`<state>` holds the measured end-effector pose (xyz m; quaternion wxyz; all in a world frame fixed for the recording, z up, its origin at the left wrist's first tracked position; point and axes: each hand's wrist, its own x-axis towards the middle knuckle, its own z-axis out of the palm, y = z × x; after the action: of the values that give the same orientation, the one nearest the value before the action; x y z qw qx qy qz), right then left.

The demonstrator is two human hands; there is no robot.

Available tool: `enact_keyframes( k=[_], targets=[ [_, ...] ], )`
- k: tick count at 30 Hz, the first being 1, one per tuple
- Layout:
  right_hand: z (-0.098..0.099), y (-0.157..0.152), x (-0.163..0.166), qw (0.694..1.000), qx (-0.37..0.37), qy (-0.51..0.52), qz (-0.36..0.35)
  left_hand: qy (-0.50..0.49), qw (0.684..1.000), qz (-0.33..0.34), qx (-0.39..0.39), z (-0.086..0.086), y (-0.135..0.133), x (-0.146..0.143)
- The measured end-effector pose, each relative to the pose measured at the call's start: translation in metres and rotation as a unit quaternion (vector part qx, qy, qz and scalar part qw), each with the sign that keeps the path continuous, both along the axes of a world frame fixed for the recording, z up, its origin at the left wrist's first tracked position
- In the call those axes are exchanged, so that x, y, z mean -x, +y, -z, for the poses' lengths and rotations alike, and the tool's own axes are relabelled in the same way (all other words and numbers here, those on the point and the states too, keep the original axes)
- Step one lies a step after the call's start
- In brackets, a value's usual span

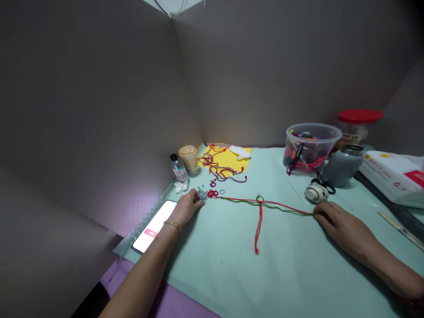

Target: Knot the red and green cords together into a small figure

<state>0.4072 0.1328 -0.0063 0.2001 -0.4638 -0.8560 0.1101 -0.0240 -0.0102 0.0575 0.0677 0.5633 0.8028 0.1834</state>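
My right hand [334, 221] is closed in a pinch on the right ends of a red and green cord [285, 208], which lies stretched leftward over the table. Midway along it sits a small green-wrapped ring [260, 199], and a red tassel [258, 229] hangs down from there toward me. My left hand [187, 205] has its fingers bent together at a pile of small silver rings [202, 194]; what is between its fingertips, if anything, is hidden. Beside the pile lie red loops [212, 193] and a single thin ring [222, 191].
A lit phone [155, 225] lies by my left forearm. Behind are a small bottle [179, 168], a lidded cup [189, 159] and yellow paper [245, 165] with cords. On the right stand a clear tub [311, 152], a grey flask [344, 165], scissors [326, 185] and a white round object [316, 193].
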Motion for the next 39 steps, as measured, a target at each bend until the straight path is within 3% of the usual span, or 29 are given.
enact_keyframes(
  k=[4,7,10,15,22,32,39],
  targets=[
    [0.002,0.001,0.0,1.0,-0.013,0.003,0.003,0.039,0.998,-0.003,-0.057,0.006,0.005,-0.007],
    [0.004,0.001,0.0,1.0,-0.017,0.006,0.003,0.1,0.987,0.063,-0.11,0.014,0.007,-0.012],
    [0.003,0.001,0.0,1.0,-0.011,0.003,0.007,0.097,0.985,0.127,-0.063,0.026,0.018,-0.005],
    [0.002,0.001,0.001,1.0,0.0,-0.01,0.012,0.067,0.989,0.123,-0.047,0.038,0.046,0.014],
    [0.003,0.001,0.0,1.0,0.014,-0.009,0.01,0.093,0.985,0.108,-0.094,0.018,0.054,0.013],
    [0.002,0.001,-0.001,1.0,0.017,-0.014,0.011,0.08,0.971,0.224,0.004,0.0,0.078,0.017],
    [0.003,0.001,-0.001,1.0,0.012,-0.012,0.002,0.031,0.983,0.181,0.029,-0.012,0.083,0.026]
  ],
)
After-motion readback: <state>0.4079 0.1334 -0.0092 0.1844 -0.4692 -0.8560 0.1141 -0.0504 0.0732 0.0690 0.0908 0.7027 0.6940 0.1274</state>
